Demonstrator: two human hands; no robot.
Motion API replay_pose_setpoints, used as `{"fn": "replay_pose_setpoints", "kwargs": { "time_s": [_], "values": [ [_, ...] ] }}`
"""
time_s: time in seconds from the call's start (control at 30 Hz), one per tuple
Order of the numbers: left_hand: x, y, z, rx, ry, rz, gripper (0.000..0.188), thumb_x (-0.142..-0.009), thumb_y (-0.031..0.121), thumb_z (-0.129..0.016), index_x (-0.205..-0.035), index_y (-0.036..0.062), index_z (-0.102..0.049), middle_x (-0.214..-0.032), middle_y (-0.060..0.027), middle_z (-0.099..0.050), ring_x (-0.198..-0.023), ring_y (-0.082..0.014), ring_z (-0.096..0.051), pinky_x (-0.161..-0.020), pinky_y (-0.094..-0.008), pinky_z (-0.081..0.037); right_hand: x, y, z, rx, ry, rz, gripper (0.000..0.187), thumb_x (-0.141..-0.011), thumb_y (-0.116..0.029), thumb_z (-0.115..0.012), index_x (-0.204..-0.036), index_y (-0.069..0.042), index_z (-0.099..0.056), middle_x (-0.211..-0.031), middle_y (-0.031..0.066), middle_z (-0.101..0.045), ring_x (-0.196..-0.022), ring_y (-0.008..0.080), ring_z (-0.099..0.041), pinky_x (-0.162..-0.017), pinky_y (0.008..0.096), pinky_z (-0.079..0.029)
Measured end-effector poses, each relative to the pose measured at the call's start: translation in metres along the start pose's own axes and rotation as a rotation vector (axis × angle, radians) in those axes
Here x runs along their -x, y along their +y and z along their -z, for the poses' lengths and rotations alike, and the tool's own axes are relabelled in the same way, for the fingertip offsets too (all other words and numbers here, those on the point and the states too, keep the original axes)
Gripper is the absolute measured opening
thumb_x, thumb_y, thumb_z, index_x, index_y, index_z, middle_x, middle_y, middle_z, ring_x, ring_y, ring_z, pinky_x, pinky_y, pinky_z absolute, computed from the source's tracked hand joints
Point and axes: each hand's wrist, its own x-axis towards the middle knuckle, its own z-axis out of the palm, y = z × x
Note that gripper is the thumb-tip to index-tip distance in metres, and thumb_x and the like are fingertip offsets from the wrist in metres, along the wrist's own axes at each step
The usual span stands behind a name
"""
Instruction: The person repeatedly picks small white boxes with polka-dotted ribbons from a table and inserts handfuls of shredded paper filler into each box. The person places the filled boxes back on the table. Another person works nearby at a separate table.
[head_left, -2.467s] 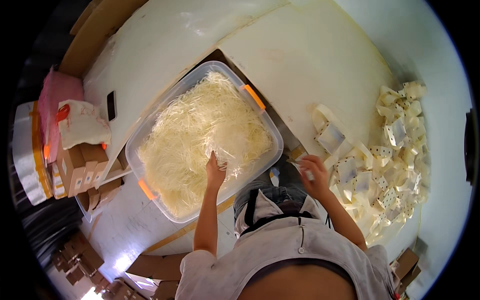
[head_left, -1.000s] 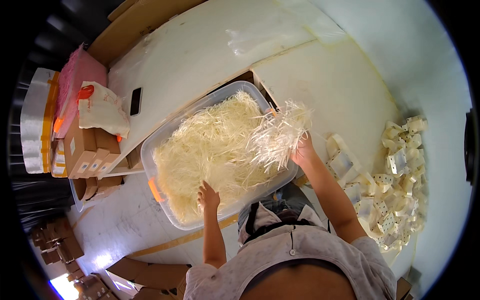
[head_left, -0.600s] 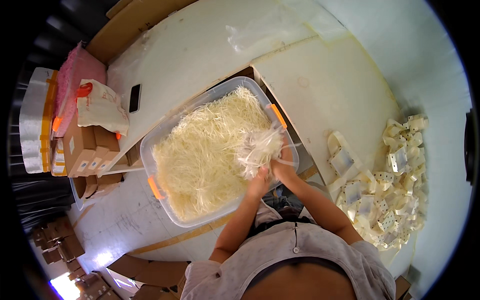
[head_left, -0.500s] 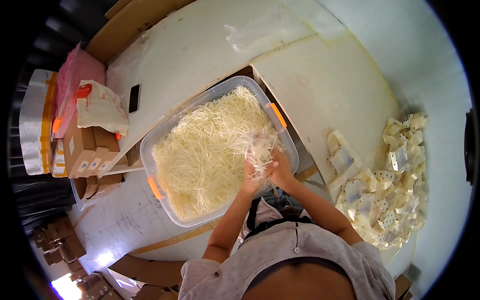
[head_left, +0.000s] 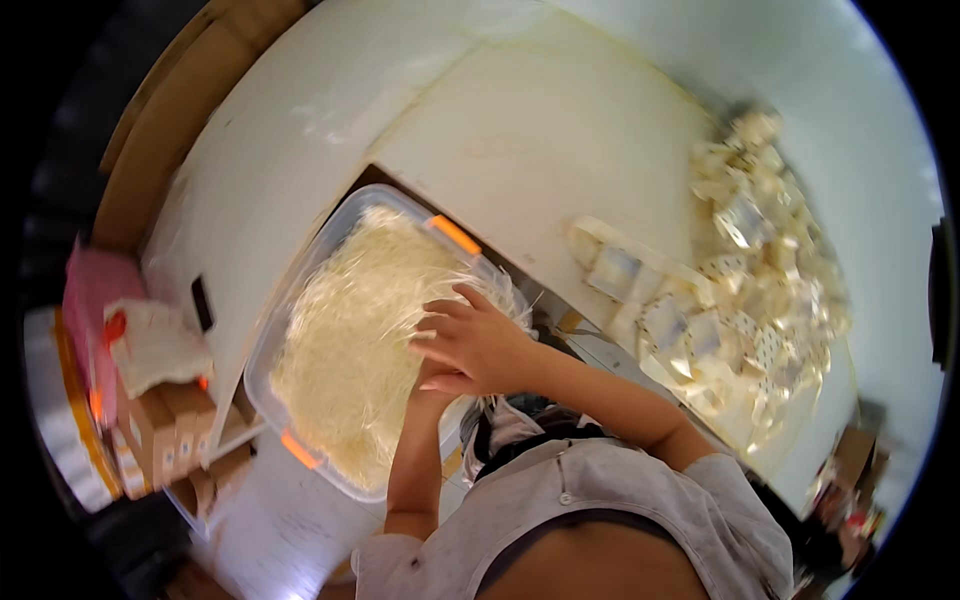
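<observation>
A clear plastic tub with orange latches holds a heap of pale yellow shredded filler. At the tub's near right side, above the filler, my right hand has its fingers spread and pointing left. My left hand lies under the right one, and its fingers are mostly hidden behind it. Whether the left hand holds any filler cannot be made out. Loose strands stick out beside the right hand, over the tub's rim. The picture is somewhat blurred.
A white table borders the tub. On its right lies a pile of cream ribbons and small clear-windowed boxes. To the left are a phone, a cloth bag, brown cartons and a pink bag.
The view has turned toward the right. The clump of filler held up between both hands is no longer visible; my right hand has spread its fingers and now covers the left.
</observation>
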Motion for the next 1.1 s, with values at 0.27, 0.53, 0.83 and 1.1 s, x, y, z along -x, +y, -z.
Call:
{"fn": "replay_pose_setpoints", "kwargs": {
  "time_s": [0.27,0.53,0.83,1.1],
  "values": [
    [-0.066,0.049,-0.093,0.154,0.119,-0.054,0.034,-0.065,0.007,-0.058,-0.097,0.0016,-0.048,-0.097,-0.0171,-0.045,-0.091,-0.0296,-0.047,-0.076,-0.0329,-0.040,0.088,0.050,-0.021,-1.354,0.893,-0.569,0.039,-0.086,-0.021,-0.049,-0.121,-0.009,-0.035,-0.098,0.0001,-0.047,-0.089,0.0091,-0.048,-0.079,0.0229,-0.039],
    [-0.109,0.075,-0.140,0.072,-0.185,-0.458,0.049,-0.064,0.009,-0.060,-0.110,0.0024,-0.043,-0.110,-0.0171,-0.043,-0.102,-0.0342,-0.040,-0.089,-0.0390,-0.033,0.173,0.100,0.033,-1.092,1.315,-1.055,0.036,-0.083,-0.020,-0.053,-0.115,-0.007,-0.041,-0.101,0.0053,-0.050,-0.092,0.0151,-0.049,-0.078,0.0280,-0.041],
    [-0.087,0.019,-0.149,0.036,-0.143,-0.161,0.026,-0.070,-0.001,-0.052,-0.095,0.0042,-0.053,-0.102,-0.0144,-0.046,-0.095,-0.0299,-0.045,-0.083,-0.0352,-0.037,0.204,0.171,0.069,0.192,0.444,-0.631,0.051,-0.059,0.005,-0.058,-0.108,-0.005,-0.047,-0.099,0.0154,-0.049,-0.094,0.0335,-0.048,-0.080,0.0369,-0.041],
    [-0.102,0.030,-0.164,0.053,-0.034,-0.137,0.024,-0.070,-0.002,-0.051,-0.093,0.0038,-0.055,-0.099,-0.0119,-0.050,-0.094,-0.0286,-0.048,-0.080,-0.0350,-0.039,0.205,0.145,0.105,0.256,0.283,-0.809,0.028,-0.068,-0.001,-0.052,-0.095,-0.004,-0.054,-0.092,0.0133,-0.054,-0.087,0.0307,-0.054,-0.074,0.0365,-0.045]
  ]
}}
